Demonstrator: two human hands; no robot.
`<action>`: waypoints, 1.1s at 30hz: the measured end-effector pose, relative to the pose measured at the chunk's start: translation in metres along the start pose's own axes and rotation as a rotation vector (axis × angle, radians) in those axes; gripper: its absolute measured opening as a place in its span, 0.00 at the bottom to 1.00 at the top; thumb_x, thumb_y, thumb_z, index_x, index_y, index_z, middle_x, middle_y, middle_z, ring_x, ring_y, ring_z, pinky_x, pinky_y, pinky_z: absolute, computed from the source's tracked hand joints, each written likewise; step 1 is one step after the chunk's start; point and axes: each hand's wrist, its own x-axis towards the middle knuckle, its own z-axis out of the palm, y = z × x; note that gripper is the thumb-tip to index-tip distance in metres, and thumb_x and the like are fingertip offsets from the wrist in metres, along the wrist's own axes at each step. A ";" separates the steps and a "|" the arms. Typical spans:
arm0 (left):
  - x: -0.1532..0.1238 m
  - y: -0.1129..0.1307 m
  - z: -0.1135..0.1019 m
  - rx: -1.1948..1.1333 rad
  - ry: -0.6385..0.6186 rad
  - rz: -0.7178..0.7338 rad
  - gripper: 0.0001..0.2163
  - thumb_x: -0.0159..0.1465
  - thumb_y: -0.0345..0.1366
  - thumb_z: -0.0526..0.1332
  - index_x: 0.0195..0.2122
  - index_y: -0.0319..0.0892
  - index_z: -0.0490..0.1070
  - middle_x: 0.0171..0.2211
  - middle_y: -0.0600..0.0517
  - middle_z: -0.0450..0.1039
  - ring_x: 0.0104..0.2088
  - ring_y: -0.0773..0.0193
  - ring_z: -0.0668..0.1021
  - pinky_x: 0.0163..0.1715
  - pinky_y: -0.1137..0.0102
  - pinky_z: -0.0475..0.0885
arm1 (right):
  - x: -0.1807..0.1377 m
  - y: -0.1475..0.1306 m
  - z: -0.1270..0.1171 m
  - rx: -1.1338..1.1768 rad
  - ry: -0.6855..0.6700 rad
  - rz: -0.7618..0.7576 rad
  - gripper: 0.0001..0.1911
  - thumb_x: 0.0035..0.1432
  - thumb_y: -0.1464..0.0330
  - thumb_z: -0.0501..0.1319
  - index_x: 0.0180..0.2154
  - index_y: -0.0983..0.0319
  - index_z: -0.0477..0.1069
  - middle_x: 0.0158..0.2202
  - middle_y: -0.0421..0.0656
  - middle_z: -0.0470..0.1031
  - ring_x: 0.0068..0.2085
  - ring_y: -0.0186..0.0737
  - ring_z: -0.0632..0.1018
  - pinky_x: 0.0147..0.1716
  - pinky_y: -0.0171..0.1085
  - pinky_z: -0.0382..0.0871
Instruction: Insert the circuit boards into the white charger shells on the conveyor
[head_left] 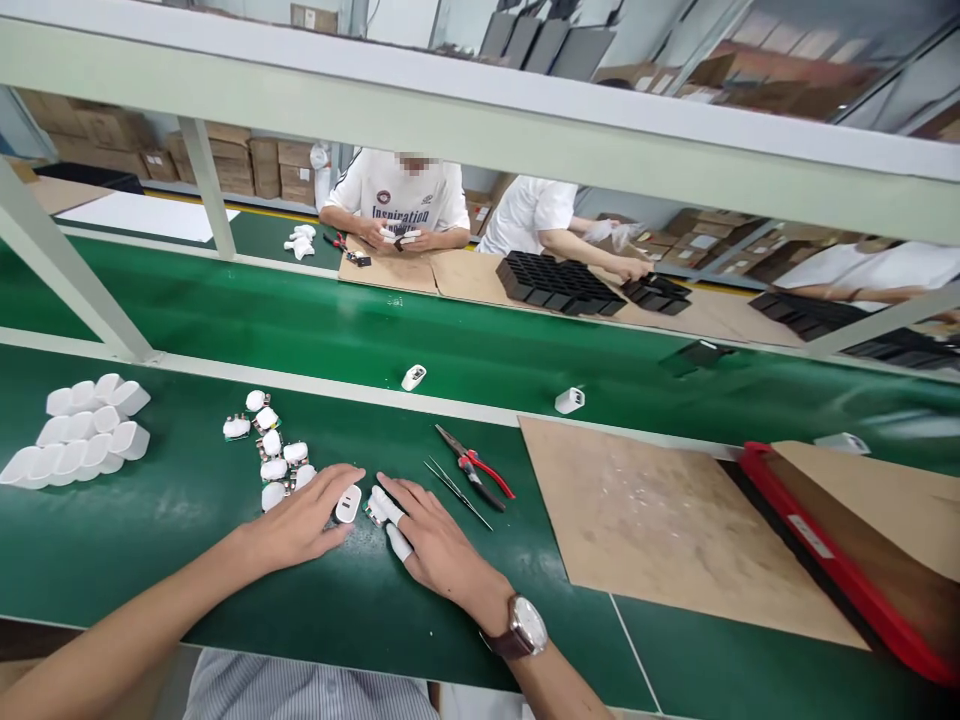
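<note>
My left hand [311, 515] is closed round a white charger housing [348, 504], its face with two port slots turned up. In my right hand [439, 530], white finger cots cover some fingertips, and they pinch a small circuit board [373, 507] with green and metal parts. The two pieces are a short gap apart, low over the green bench. Beside my left hand lie several white-topped circuit boards [274, 468]. To the right of my right hand are tweezers [459, 494] and red-and-black needle-nose pliers [474, 465].
Several white housings [82, 430] stand in rows at the far left. Across the back runs a green conveyor belt [300, 320] carrying a white charger [414, 377] and another charger [570, 400]. A cardboard sheet [637, 520] and red-edged tray [825, 550] lie right. Co-workers sit opposite.
</note>
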 end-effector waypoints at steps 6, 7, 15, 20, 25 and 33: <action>-0.014 -0.005 0.015 -0.090 0.015 -0.108 0.36 0.73 0.39 0.61 0.76 0.54 0.40 0.70 0.43 0.63 0.67 0.50 0.73 0.63 0.53 0.74 | 0.002 0.002 0.001 0.137 0.247 -0.015 0.24 0.69 0.73 0.59 0.64 0.59 0.63 0.54 0.51 0.77 0.54 0.50 0.77 0.52 0.52 0.80; -0.014 -0.005 0.018 -0.103 0.020 -0.114 0.36 0.74 0.39 0.60 0.76 0.55 0.38 0.69 0.44 0.65 0.66 0.50 0.74 0.62 0.52 0.75 | 0.003 -0.003 -0.001 0.167 0.312 0.003 0.24 0.68 0.73 0.60 0.64 0.58 0.63 0.52 0.50 0.77 0.52 0.49 0.77 0.50 0.51 0.80; -0.011 -0.004 0.028 -0.105 0.189 0.038 0.35 0.74 0.35 0.59 0.76 0.54 0.38 0.64 0.42 0.70 0.64 0.51 0.75 0.62 0.51 0.75 | 0.008 -0.033 -0.016 0.141 0.356 -0.043 0.31 0.66 0.75 0.62 0.67 0.55 0.58 0.53 0.51 0.73 0.52 0.51 0.75 0.47 0.50 0.79; -0.011 -0.005 0.029 -0.083 0.203 0.088 0.35 0.75 0.34 0.58 0.76 0.54 0.37 0.63 0.41 0.70 0.64 0.51 0.74 0.62 0.51 0.75 | 0.008 -0.032 -0.013 0.110 0.288 -0.046 0.29 0.67 0.76 0.60 0.66 0.57 0.59 0.54 0.53 0.72 0.53 0.52 0.74 0.49 0.52 0.78; -0.011 -0.004 0.029 -0.061 0.200 0.100 0.36 0.75 0.33 0.57 0.76 0.53 0.35 0.62 0.42 0.71 0.64 0.50 0.74 0.62 0.50 0.74 | 0.011 -0.035 -0.017 0.077 0.229 -0.042 0.22 0.69 0.75 0.59 0.61 0.60 0.64 0.54 0.53 0.71 0.53 0.53 0.73 0.49 0.52 0.78; -0.011 -0.003 0.029 -0.105 0.157 0.080 0.35 0.74 0.32 0.58 0.75 0.52 0.40 0.63 0.42 0.71 0.64 0.51 0.74 0.64 0.51 0.73 | 0.017 -0.038 -0.021 0.054 0.174 -0.047 0.16 0.68 0.75 0.57 0.55 0.62 0.69 0.53 0.55 0.71 0.53 0.55 0.73 0.46 0.53 0.81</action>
